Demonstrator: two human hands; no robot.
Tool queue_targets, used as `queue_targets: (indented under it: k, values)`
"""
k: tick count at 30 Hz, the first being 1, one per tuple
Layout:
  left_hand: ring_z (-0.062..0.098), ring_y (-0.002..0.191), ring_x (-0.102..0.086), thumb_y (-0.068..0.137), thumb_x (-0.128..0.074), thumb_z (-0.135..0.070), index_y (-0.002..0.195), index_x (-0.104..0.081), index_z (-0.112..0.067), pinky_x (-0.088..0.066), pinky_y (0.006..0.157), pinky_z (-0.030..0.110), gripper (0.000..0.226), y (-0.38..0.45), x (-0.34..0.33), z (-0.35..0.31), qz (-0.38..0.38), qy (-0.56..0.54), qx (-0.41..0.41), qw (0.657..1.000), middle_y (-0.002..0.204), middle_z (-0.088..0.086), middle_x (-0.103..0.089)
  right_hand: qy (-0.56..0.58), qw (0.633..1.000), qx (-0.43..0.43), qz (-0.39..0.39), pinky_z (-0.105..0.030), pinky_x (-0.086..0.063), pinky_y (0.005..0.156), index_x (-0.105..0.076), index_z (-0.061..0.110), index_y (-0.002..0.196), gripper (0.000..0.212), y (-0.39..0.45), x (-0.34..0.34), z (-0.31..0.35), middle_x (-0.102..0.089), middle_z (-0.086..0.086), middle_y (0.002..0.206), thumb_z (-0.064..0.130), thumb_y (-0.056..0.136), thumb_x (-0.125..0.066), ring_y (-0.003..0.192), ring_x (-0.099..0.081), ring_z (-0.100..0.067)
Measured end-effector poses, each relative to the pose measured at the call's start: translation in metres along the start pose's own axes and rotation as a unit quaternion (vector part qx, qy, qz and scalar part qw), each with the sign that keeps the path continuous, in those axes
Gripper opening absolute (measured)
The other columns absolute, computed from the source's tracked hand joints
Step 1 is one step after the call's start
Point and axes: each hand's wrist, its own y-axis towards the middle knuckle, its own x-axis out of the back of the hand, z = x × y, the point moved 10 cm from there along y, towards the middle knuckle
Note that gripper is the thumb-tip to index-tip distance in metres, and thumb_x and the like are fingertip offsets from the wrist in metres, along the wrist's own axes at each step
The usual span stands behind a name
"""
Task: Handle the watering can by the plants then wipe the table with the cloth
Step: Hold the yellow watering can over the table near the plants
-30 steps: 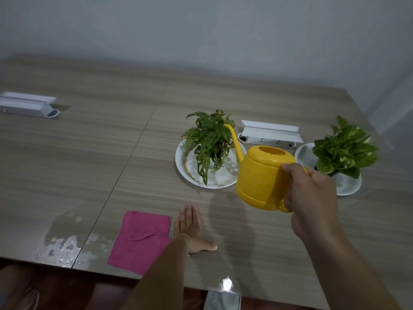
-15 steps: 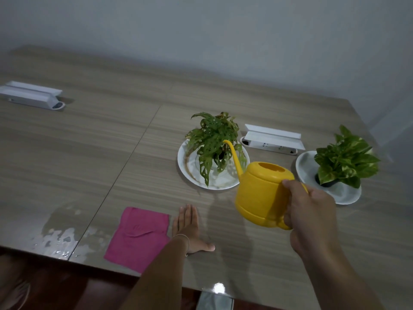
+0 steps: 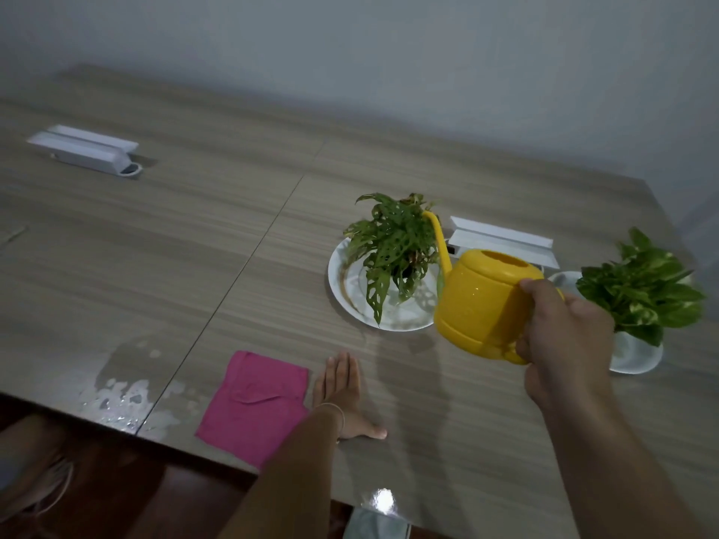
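Note:
My right hand (image 3: 564, 336) grips the handle of a yellow watering can (image 3: 482, 301) held above the table, its thin spout reaching into the leaves of a green plant (image 3: 393, 250) that stands on a white plate (image 3: 346, 289). A second leafy plant (image 3: 642, 289) sits on a white dish (image 3: 638, 355) at the right, just behind my right hand. My left hand (image 3: 342, 390) lies flat on the table, palm down, fingers together. A pink cloth (image 3: 256, 398) lies flat right beside it on the left, near the front edge.
A wet patch of spilled water (image 3: 116, 394) spreads near the table's front edge, left of the cloth. A white socket box (image 3: 502, 243) stands behind the can; another white box (image 3: 85, 149) sits far left. A wall rises behind the wooden table (image 3: 194, 247).
The view has shifted so everything sits further right. The can stays in my right hand with its spout in the plant's leaves, tipped a little more. My left hand has not moved.

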Motion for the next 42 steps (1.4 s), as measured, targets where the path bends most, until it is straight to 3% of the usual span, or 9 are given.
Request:
queue_targets:
  k: [8,17,22,32,37,42]
  values:
    - [0.025,0.139,0.042,0.061,-0.076,-0.069,0.145,0.037,-0.018,0.017,0.118,0.046,0.150,0.000,0.003,-0.003,0.009,0.006,0.003,1.000,0.151,0.002,0.046,0.010,0.999,0.019,0.025,-0.040,-0.019,0.058,-0.034,0.027,0.057,0.040,-0.002,-0.027,0.008,-0.022,-0.002,0.060,0.038,0.076,-0.067,0.058,-0.024,-0.019]
    - [0.026,0.139,0.042,0.063,-0.076,-0.069,0.145,0.037,-0.018,0.016,0.119,0.047,0.148,-0.003,0.003,-0.005,0.017,0.014,0.002,1.000,0.150,0.002,0.047,0.013,0.999,0.013,0.033,-0.041,-0.019,0.059,-0.052,0.012,0.076,0.028,-0.015,-0.017,-0.007,-0.022,-0.002,0.060,0.037,0.076,-0.065,0.058,-0.023,-0.019]
    - [0.028,0.139,0.042,0.064,-0.075,-0.069,0.145,0.037,-0.017,0.017,0.117,0.048,0.148,-0.005,0.003,-0.008,0.029,0.024,0.003,0.999,0.150,0.003,0.048,0.011,1.000,0.011,0.016,-0.040,-0.019,0.058,-0.031,0.028,0.059,0.040,-0.017,0.004,-0.010,-0.022,-0.001,0.060,0.035,0.078,-0.066,0.058,-0.023,-0.019]
    - [0.026,0.139,0.043,0.059,-0.074,-0.073,0.145,0.037,-0.020,0.018,0.116,0.049,0.150,-0.003,0.001,-0.005,0.012,0.020,0.006,1.000,0.151,0.001,0.046,0.021,1.000,0.005,0.008,-0.043,-0.017,0.058,-0.029,0.027,0.056,0.045,-0.017,0.008,-0.012,-0.021,0.000,0.060,0.036,0.078,-0.067,0.057,-0.021,-0.019]
    - [0.026,0.139,0.042,0.059,-0.075,-0.073,0.145,0.038,-0.020,0.018,0.116,0.048,0.151,-0.003,0.001,-0.004,0.010,0.018,0.008,1.000,0.152,0.001,0.046,0.031,0.999,0.012,0.018,-0.038,-0.017,0.056,-0.031,0.025,0.049,0.047,-0.019,0.000,-0.007,-0.022,0.006,0.053,0.034,0.080,-0.066,0.054,-0.022,-0.018]
    - [0.026,0.139,0.042,0.062,-0.074,-0.072,0.145,0.037,-0.019,0.018,0.116,0.048,0.149,-0.005,0.002,-0.005,0.011,0.017,0.003,1.000,0.151,0.002,0.046,0.035,0.999,0.000,0.021,-0.041,-0.016,0.057,-0.029,0.028,0.055,0.046,-0.025,0.008,-0.014,-0.020,0.002,0.060,0.034,0.080,-0.067,0.055,-0.020,-0.017]
